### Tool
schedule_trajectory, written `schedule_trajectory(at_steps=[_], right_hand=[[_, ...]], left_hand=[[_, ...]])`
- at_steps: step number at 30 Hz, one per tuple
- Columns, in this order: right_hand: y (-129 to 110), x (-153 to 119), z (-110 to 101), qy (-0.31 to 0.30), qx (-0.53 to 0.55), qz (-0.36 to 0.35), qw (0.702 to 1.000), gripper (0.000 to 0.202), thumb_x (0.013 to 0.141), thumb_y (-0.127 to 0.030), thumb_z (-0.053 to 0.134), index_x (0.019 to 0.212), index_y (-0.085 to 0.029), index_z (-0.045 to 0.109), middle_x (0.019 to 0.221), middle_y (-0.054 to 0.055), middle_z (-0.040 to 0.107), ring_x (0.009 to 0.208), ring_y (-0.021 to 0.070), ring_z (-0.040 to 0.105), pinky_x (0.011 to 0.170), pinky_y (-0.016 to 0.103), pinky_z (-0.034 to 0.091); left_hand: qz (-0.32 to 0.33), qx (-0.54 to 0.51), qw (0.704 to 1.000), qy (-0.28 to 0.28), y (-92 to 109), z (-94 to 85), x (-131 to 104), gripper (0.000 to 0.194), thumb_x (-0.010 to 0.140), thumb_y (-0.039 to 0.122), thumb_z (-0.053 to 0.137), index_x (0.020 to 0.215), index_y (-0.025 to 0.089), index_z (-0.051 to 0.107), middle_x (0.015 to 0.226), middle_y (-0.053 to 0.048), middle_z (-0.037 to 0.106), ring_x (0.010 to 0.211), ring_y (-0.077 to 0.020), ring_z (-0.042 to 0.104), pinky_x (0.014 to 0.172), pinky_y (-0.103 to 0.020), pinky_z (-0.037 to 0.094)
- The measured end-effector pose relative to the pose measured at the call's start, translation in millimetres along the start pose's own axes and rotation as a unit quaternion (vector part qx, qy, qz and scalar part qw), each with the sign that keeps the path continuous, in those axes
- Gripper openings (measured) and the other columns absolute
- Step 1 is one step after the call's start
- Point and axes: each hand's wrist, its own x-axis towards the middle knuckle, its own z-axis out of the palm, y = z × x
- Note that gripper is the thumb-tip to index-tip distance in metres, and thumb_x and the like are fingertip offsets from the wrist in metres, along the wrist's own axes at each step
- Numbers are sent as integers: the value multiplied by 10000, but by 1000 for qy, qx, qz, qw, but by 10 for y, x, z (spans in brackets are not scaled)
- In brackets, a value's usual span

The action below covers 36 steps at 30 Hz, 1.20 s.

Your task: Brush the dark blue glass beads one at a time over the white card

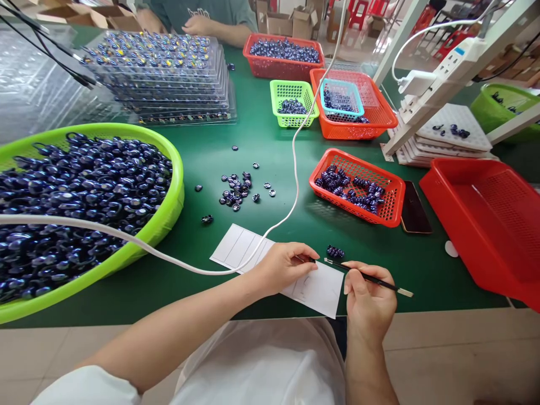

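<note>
My left hand (284, 269) is closed in a pinch around a small dark piece (311, 260), mostly hidden by the fingers, above a white paper sheet (324, 287). Between the thumb and fingers of my right hand (371, 298) is a thin black stick tool (377, 280) with pale tips at both ends. One tip points left, close to the left fingertips; I cannot tell whether it touches the piece. Just beyond that tip, a short row of shiny dark-blue pieces (336, 251) lies on the green table (202, 160). Loose dark-blue pieces (236, 190) are scattered farther back.
A big lime basket (179, 174) heaped with dark-blue parts stands left. A white cable (295, 169) crosses the work area. Red basket (399, 205), phone (415, 208) and red bin (476, 247) are at right. Stacked clear trays (228, 101) and another person (202, 25) are behind.
</note>
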Motion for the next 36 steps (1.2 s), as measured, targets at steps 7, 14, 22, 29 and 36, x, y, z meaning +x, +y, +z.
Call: schedule_trajectory(at_steps=[7,14,22,29,36], right_hand=[[43,-44,-5,-15,-33,-42,998,221,792,-197,805,878,-213,602,862,56,774,586,149,675,472,242,465],[67,-100,-33,-76,-86,-94,989,170,833,-149,763,904,-214,623,895,62,768,787,210,744,497,245,522],[94,-108,-62,-123,-100,-110,981,197,846,-76,722,955,-218,640,929,65,756,851,203,742,514,232,547],[101,-109,-61,-127,-103,-105,981,216,840,-53,717,956,-220,643,947,58,757,865,194,742,575,250,586],[95,-116,-65,-128,-112,-99,980,218,839,-53,716,954,-222,639,956,60,756,869,192,741,559,238,572]], left_hand=[[-20,-33,999,-28,16,-16,19,172,764,187,727,918,149,660,907,-68,737,815,-164,688,751,-270,564],[3,8,999,-44,-13,-34,18,178,806,211,700,969,149,664,935,-78,748,837,-174,702,765,-289,572],[6,34,998,-43,2,-27,11,188,815,218,673,987,143,666,945,-90,749,843,-185,705,768,-303,581],[9,36,998,-45,-22,-38,14,189,813,215,678,990,151,663,946,-83,751,851,-185,708,789,-311,581],[19,46,998,-45,-10,-39,12,203,808,222,688,996,150,663,953,-82,755,860,-185,712,807,-309,582]])
